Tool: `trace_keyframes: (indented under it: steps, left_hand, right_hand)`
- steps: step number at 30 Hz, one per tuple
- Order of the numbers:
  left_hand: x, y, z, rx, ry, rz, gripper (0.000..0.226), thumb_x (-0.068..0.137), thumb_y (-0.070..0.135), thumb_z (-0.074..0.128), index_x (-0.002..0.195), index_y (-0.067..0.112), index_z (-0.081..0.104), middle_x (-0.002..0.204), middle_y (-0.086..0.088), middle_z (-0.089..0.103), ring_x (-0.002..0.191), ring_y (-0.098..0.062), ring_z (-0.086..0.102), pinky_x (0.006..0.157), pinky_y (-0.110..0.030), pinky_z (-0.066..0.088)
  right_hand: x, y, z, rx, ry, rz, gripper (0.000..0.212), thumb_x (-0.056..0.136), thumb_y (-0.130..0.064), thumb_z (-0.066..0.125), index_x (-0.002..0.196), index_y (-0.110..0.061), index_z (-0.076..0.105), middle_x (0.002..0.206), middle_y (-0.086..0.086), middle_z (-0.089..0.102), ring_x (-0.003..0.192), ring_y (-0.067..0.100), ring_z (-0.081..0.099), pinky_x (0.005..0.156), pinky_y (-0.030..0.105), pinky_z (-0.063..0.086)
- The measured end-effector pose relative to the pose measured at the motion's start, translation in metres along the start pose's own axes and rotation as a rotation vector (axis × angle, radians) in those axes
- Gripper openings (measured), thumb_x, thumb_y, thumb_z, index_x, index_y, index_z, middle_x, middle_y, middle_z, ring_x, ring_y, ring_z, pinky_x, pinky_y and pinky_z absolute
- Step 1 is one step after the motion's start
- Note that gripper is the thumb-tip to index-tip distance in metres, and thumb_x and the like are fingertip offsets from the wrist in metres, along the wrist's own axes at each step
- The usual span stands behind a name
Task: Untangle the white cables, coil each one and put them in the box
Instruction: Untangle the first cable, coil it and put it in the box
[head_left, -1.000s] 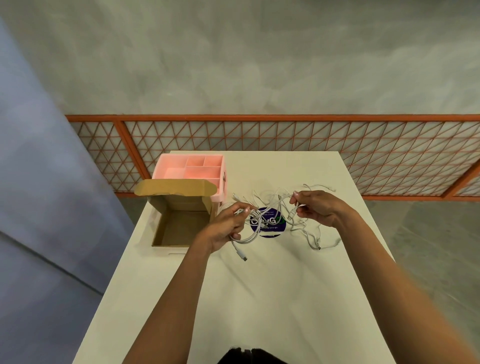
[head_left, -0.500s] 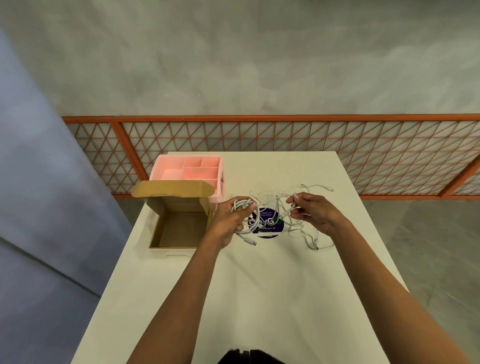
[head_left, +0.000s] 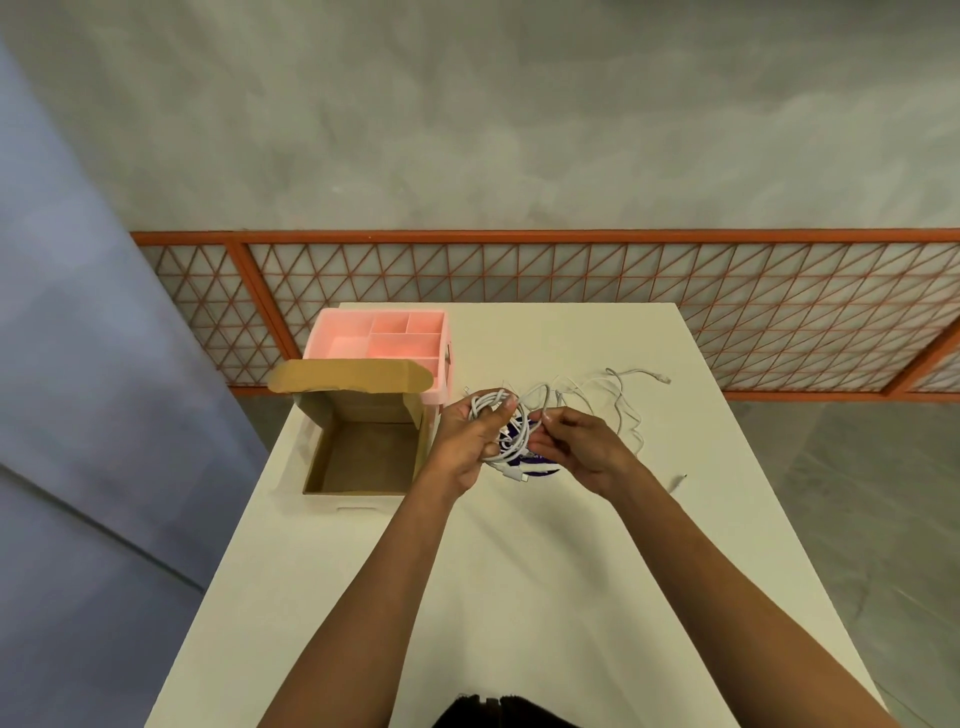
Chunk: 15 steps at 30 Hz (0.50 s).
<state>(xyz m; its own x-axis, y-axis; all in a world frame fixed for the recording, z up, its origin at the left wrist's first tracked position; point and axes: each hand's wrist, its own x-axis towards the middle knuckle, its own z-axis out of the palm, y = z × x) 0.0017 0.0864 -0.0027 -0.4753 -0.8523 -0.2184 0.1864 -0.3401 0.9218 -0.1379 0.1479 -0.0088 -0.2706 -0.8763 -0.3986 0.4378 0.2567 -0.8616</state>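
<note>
Table: one, white.
Cardboard box: one, its lid open.
Pink organiser: one; at least five compartments show, and the box flap hides the rest.
White cables: one tangled bunch; the number of separate cables cannot be told, though three plug ends show.
Purple disc: one, partly covered.
Hands: two, one left hand and one right hand.

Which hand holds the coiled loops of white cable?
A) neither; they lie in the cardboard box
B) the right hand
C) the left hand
C: the left hand grips the coiled loops, while the right hand pinches a loose strand beside them.
</note>
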Motion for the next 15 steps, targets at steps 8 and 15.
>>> trace_keyframes:
  steps: [8,15]
  left_hand:
    - [0.0014,-0.0035,-0.0008,0.006,0.021,-0.022,0.006,0.088,0.006,0.064,0.093,0.005,0.063,0.062,0.000,0.064,0.040,-0.004,0.052,0.034,-0.012,0.032]
    - [0.0033,-0.0082,0.0019,0.045,0.090,0.001,0.009,0.086,0.006,0.067,0.095,0.006,0.066,0.069,-0.003,0.068,0.051,-0.010,0.062,0.040,-0.013,0.042]
  right_hand:
    - [-0.0034,-0.0019,0.0050,-0.029,-0.117,0.070,0.019,0.095,0.000,0.049,0.083,-0.008,0.061,0.078,0.010,0.066,0.068,0.016,0.067,0.070,0.025,0.058]
    - [-0.0063,0.0006,0.0040,-0.139,-0.208,0.062,0.021,0.101,-0.019,0.041,0.100,-0.011,0.061,0.088,0.004,0.064,0.081,0.017,0.057,0.076,0.027,0.045]
